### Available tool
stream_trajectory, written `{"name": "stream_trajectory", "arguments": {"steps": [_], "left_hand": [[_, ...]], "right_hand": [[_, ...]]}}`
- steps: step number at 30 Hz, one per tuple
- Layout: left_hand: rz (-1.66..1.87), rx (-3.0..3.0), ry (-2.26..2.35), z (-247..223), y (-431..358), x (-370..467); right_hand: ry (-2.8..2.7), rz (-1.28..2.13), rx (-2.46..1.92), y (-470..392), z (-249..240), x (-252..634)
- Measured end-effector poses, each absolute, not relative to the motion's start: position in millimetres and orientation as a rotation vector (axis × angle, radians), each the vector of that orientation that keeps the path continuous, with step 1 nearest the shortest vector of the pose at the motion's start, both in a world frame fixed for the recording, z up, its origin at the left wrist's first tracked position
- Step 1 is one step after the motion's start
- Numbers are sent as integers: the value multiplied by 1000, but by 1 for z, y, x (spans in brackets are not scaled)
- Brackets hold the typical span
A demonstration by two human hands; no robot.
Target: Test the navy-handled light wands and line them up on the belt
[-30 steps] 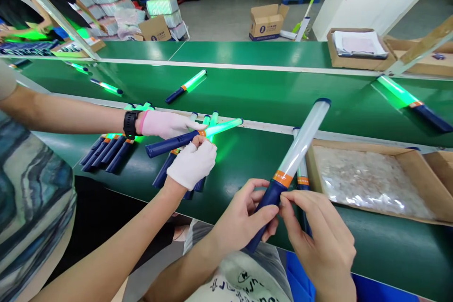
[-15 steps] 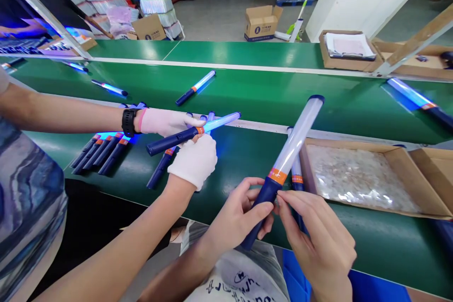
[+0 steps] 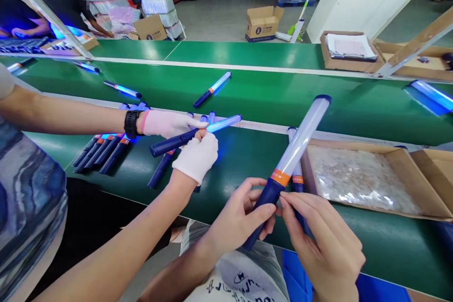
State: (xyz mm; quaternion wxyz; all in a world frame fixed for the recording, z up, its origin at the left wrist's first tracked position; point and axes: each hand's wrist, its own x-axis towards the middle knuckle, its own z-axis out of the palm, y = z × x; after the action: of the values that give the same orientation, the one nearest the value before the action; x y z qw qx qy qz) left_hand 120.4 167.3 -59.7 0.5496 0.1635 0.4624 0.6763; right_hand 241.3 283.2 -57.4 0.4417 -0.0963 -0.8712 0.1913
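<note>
My left hand [image 3: 247, 212] is wrapped around the dark blue handle of an unlit light stick [image 3: 295, 151]. The stick has an orange band and a clear tube, and it tilts up to the right. At the handle's right side, my right hand [image 3: 322, 236] has its thumb and index finger closed in a pinch; whatever is between them is too small to make out. Behind the held stick, a second light stick [image 3: 297, 179] lies on the green table, partly covered by my right hand.
A co-worker's gloved hands [image 3: 198, 158] hold a blue-lit stick on my left, near a row of sticks [image 3: 102, 153]. On my right stands a cardboard tray [image 3: 311, 174] with a clear bag of small parts. Lit sticks lie on the green belt [image 3: 269, 99] ahead.
Lit sticks on the belt have shifted to the right. My right hand has moved slightly right, its fingertips still by the handle. The held stick stays nearly in place.
</note>
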Motion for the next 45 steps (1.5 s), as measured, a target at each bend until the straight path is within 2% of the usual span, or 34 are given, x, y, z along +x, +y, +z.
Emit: {"name": "stream_trajectory", "arguments": {"steps": [16, 23, 45], "left_hand": [[1632, 383, 1024, -62, 170, 121], [1629, 350, 1017, -54, 170, 118], [1641, 371, 982, -57, 168, 120]], "right_hand": [[-2181, 444, -281, 285, -56, 239], [-2201, 546, -315, 286, -51, 238], [-2356, 335, -200, 287, -44, 238]]}}
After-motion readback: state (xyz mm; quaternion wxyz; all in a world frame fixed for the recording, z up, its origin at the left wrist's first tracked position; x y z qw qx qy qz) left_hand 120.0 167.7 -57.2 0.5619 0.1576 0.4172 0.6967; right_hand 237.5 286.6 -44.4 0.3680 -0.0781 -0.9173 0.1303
